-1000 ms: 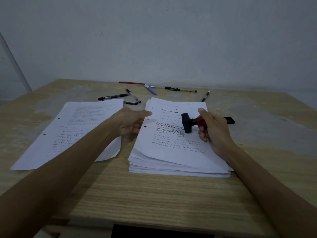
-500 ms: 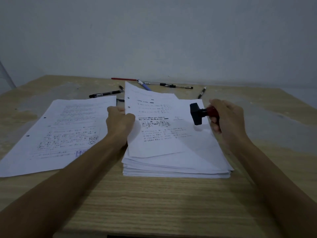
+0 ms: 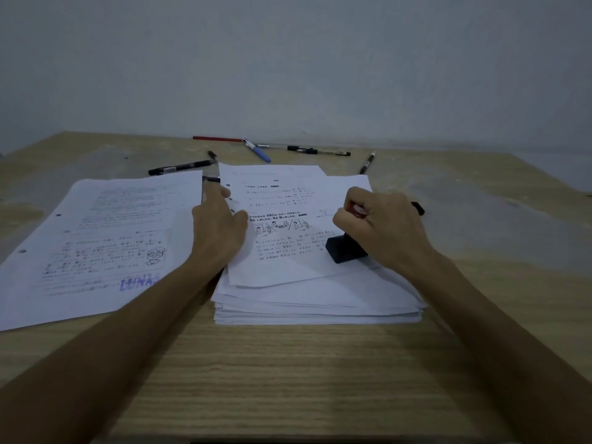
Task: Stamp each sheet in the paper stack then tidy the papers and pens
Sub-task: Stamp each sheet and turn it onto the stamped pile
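Paper stack (image 3: 317,302) sits centre of the wooden table (image 3: 288,373), straight in front of you, its layers already fanned at the edges. The top sheet (image 3: 282,225) lies skewed on it, turned off the stack's line.

Your right hand (image 3: 384,229) is wrapped tight around the red handle of the stamp (image 3: 344,249); the black base is down on the sheet's lower right area. Your left hand (image 3: 221,225) lies on the sheet's left edge with fingers fairly straight, and the paper curls up against the palm. Whether it pinches the edge or only presses it, you cannot tell from here.

Risks, as judgement:
- The sheet is loose and crooked. Any sideways push from the stamp could slide it and smear the print.
- The base looks slightly tilted. A rocked press would leave a partial mark.
- The lifted left edge could crease if your palm drags.
- The fanned stack could spill toward you when you lift the sheet off.

The stamped sheet (image 3: 99,241) lies flat to the left, blue mark at its bottom edge, partly under your forearm.

No containers in view. At least 6 pens (image 3: 179,167) lie loose along the far side, well apart, with nothing to hold them.
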